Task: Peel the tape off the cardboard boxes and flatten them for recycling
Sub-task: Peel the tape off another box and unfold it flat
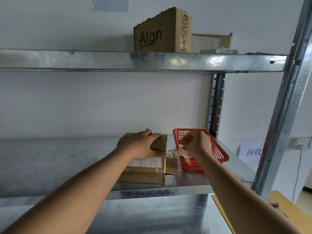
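A small cardboard box is laid flat on the metal shelf, just below the centre of the view, with a white shipping label showing on its top face. It is pinned down by the left hand, whose fingers are curled over the box's far right edge. This hold seems meant to stop the box sliding while tape is pulled away from it.

At about three o'clock from the box, the right hand is raised over the near-left rim of a red plastic basket. Its grip is narrow, with the fingertips pinched on a crumpled strip of clear tape that hangs down. Whether the strip is fully free of the box cannot be told; a short shiny length appears to run back towards the box's right side.

The basket is set just beside the box, apparently so that peeled tape can be dropped in with a short reach. Pale scraps can already be seen inside it.

On the upper shelf, at twelve o'clock, a torn printed carton stands upright, probably waiting its turn. A paper sign is fixed at four o'clock beyond the shelf post.

The box is judged not yet flattened.
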The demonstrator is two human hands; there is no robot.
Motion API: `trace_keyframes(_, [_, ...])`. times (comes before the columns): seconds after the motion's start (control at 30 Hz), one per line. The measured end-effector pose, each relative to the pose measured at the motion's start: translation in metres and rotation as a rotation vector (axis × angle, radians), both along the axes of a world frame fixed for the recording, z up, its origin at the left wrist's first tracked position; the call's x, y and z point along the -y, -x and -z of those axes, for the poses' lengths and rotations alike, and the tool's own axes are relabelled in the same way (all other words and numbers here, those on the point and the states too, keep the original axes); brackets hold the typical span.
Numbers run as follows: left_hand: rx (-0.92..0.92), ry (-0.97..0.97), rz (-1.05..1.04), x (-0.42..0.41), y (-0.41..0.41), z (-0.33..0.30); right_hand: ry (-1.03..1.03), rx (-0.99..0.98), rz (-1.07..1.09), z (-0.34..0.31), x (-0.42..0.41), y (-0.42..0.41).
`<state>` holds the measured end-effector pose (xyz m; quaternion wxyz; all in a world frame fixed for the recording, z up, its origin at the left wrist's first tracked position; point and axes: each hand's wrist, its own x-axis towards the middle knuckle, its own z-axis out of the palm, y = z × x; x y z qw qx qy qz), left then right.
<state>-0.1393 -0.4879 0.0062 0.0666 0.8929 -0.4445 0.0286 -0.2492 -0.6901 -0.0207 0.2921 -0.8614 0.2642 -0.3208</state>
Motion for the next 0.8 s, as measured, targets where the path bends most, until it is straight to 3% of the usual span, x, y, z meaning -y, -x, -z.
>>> trace_keyframes(0.4, [0.007, -0.014, 0.005, 0.004, -0.004, 0.002, 0.067, 0.107, -0.163, -0.005, -0.003, 0.007])
trace_keyframes(0.67, [-0.137, 0.017, -0.057, -0.012, -0.009, -0.013, 0.116, -0.103, -0.406, -0.009, -0.037, -0.012])
trace_keyframes(0.8, [-0.081, 0.042, -0.144, -0.039, -0.024, -0.011, 0.11, -0.124, -0.465, -0.014, -0.051, -0.017])
